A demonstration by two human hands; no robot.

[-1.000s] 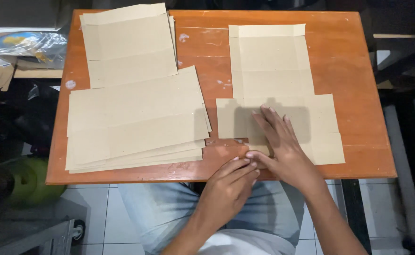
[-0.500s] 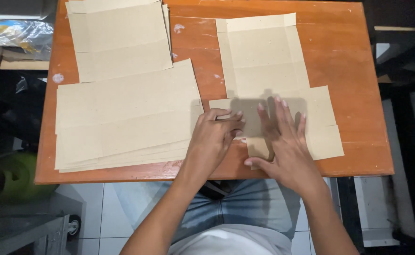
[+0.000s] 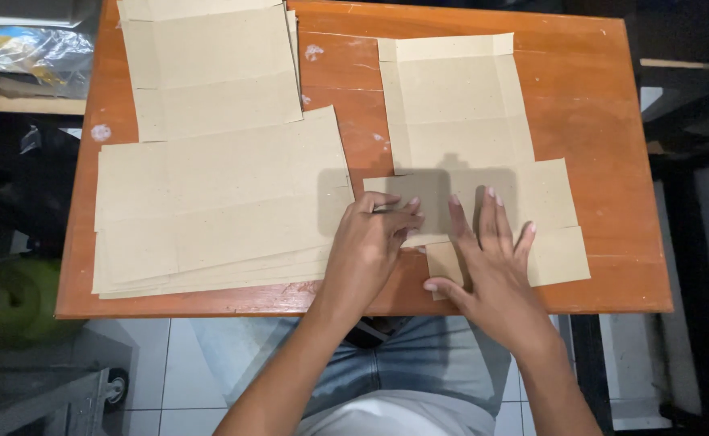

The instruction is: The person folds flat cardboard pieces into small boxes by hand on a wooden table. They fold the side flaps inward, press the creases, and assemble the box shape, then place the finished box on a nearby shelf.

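Observation:
A flat cut-out of tan cardboard (image 3: pixel 459 105), creased into panels with side flaps, lies on the right half of an orange wooden table (image 3: pixel 604 105). My right hand (image 3: pixel 487 258) presses flat on its near panel, fingers spread. My left hand (image 3: pixel 370 242) rests at the cut-out's near left edge, fingers curled against the card; whether it pinches the flap I cannot tell. A grey shadow falls on the card just beyond both hands.
A stack of several tan cardboard sheets (image 3: pixel 209 202) covers the table's near left. More tan sheets (image 3: pixel 209 64) lie at the far left. A crumpled plastic bag (image 3: pixel 23 48) sits off the left edge. White floor tiles (image 3: pixel 152 347) and my lap lie below.
My left hand came up from the table's front edge onto the cut-out's near left edge. The right hand stays pressed on the near panel, shifted slightly.

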